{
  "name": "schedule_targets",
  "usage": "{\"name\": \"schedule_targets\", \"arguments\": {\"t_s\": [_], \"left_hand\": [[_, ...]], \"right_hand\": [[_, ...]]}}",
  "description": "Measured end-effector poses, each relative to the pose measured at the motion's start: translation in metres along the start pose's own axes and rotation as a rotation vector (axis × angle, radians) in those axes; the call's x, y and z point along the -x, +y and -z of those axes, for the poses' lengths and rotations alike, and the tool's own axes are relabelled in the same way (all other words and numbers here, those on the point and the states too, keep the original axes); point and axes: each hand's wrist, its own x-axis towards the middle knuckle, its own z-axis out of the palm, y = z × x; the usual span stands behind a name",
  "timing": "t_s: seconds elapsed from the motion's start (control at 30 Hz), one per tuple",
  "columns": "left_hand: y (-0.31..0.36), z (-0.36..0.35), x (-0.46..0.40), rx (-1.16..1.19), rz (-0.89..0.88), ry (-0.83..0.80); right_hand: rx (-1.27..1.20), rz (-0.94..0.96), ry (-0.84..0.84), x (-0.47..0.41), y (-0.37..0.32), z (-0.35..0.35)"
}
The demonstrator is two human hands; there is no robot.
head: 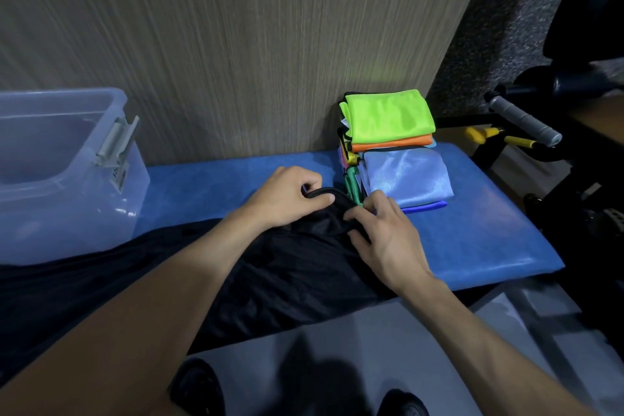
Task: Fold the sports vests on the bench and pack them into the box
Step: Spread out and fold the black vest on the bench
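Head view, looking down over a padded blue bench [472, 213] against a wood-grain wall panel [236, 44].

Counted: one black mesh sports vest [287, 273] spread out, two stacks of folded vests, one clear plastic storage box [67, 179], two bare hands, two dark shoes [197, 388] on the grey floor at 6 o'clock.

Black mesh vest at centre and toward 8 o'clock: dark, faintly ribbed, thin and limp, draped along the bench top with its near edge hanging over the front, a thicker bound strap or hem raised into a loop at its upper end.

Left hand [287, 196] just above centre: fingers curled, thumb and forefinger pinching the bound loop of the black vest. Right hand [381, 230] just beside it toward 3 o'clock: fingers bent and spread, tips pressing and gripping the same bound edge from the other side.

At 1 o'clock, against the wall, the first stack: a neon-green folded vest [388, 115] on top, an orange folded vest [391, 144] beneath, further layers too hidden to count. Just in front, nearer 2 o'clock, the second stack: a pale-blue shiny folded vest [408, 176] over a royal-blue one [425, 207], with green and pink edges showing at its left side.

Clear box at 9 o'clock, lidless, a grey latch [116, 138] on its right end, standing on the bench, touching the black vest's far edge.

Black exercise machine with a grey grip handle [523, 121] at 3 o'clock.
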Motion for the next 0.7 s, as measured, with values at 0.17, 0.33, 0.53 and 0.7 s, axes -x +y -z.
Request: {"name": "schedule_targets", "arguments": {"t_s": [0.17,0.33,0.53,0.7], "left_hand": [[-0.010,0.008,0.002,-0.107,-0.052,-0.082],[-0.013,0.012,0.001,-0.134,-0.051,-0.094],[-0.003,0.010,0.003,-0.050,-0.155,0.002],[0.006,0.010,0.009,-0.042,-0.140,-0.143]], "right_hand": [[-0.250,-0.062,0.015,-0.003,0.002,0.000],[-0.500,-0.192,0.014,-0.012,-0.001,0.006],[-0.622,-0.355,-0.059,-0.020,-0.014,0.019],[-0.631,-0.360,-0.046,-0.020,-0.016,0.019]]}}
